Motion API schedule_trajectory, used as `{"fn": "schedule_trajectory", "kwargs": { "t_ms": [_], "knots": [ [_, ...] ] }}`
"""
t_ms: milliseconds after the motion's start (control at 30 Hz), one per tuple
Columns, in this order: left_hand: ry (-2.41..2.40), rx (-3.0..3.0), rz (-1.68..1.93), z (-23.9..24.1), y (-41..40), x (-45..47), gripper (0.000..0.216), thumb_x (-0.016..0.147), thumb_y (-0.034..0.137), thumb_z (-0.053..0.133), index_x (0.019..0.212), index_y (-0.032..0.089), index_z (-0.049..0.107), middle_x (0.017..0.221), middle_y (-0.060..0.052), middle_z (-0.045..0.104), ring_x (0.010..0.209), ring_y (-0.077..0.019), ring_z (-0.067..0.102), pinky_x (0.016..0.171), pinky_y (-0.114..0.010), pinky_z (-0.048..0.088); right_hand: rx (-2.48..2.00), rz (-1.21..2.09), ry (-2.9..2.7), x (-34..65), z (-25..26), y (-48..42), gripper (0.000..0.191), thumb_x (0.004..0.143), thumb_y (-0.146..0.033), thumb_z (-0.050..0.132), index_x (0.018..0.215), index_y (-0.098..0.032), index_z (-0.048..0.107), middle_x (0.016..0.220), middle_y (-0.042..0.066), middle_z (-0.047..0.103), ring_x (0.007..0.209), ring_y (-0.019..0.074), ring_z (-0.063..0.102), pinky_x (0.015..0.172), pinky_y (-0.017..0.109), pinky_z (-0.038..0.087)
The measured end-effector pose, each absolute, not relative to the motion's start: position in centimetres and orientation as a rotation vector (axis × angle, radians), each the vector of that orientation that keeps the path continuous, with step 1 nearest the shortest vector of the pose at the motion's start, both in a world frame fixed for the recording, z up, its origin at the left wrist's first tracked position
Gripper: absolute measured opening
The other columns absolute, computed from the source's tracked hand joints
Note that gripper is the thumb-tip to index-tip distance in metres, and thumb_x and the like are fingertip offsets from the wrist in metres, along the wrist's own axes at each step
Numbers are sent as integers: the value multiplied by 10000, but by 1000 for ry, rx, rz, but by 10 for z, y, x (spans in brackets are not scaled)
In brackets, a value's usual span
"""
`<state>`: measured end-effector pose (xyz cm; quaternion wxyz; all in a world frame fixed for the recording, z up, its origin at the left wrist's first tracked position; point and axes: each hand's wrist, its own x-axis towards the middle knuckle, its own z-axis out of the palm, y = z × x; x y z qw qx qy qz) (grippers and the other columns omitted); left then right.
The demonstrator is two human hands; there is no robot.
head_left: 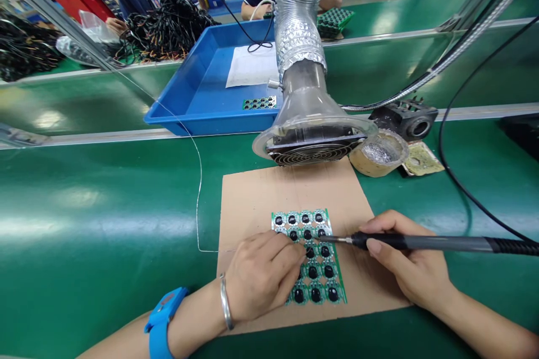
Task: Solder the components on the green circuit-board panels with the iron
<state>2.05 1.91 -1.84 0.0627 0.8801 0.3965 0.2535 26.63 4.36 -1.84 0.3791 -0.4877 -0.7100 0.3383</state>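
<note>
A green panel of joined circuit boards [314, 272], each with a black round blob, lies on a cardboard sheet [252, 196]. My left hand [265, 269] rests over the panel's left side, fingers pinched on thin solder wire [199, 179]. The wire runs in from the left; its tip by the fingers is hard to make out. In my right hand [415, 269] is a soldering iron [438, 243], gripped like a pen and pointing left. Its tip is at the panel's second to third row, close to my left fingertips. My left hand covers part of the panel's left columns.
A fume extractor hood [315, 123] hangs above the cardboard's far edge. Behind stands a blue tray [219, 125] with a small board panel [259, 102] and white paper. At right are a round tub [374, 165], a sponge [423, 159] and the iron's cable. Co-workers sit across the bench.
</note>
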Motion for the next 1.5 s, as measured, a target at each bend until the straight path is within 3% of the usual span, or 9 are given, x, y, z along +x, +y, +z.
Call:
{"fn": "schedule_trajectory", "kwargs": {
  "t_ms": [433,600,767,1200,1500],
  "knots": [
    [1234,2679,715,-22,20,20,141,838,169,478,935,168,580,685,-11,570,638,-127,540,561,-256,455,-1248,942,-1706,266,-19,43,52,768,-186,564,789,-231,577,629,-9,582,512,131,501,469,241,394],
    [1269,2544,824,-11,16,21,147,827,149,485,929,167,590,728,-22,563,653,-115,538,570,-236,464,-1231,1165,-1419,275,-19,48,65,795,-268,578,826,-213,597,547,-19,510,422,100,409,365,216,282],
    [1175,2429,840,3,17,30,241,824,114,448,1038,139,558,844,-63,544,741,-129,512,625,-254,475,-1255,1337,-1261,286,-20,52,80,793,-280,600,820,-206,587,541,-28,488,423,85,388,354,192,261],
    [1183,2655,847,-22,22,38,166,832,121,487,977,156,560,764,-24,585,709,-123,539,627,-261,466,-1229,1167,-1472,290,-29,48,52,796,-254,566,793,-208,589,517,-41,470,400,76,351,361,208,247],
    [1178,2653,818,-21,25,39,165,834,133,497,981,163,566,772,-22,596,696,-120,544,606,-254,453,-1224,947,-1685,284,-21,51,60,789,-174,551,793,-228,576,594,-37,547,492,96,465,450,205,345]
  ]
}}
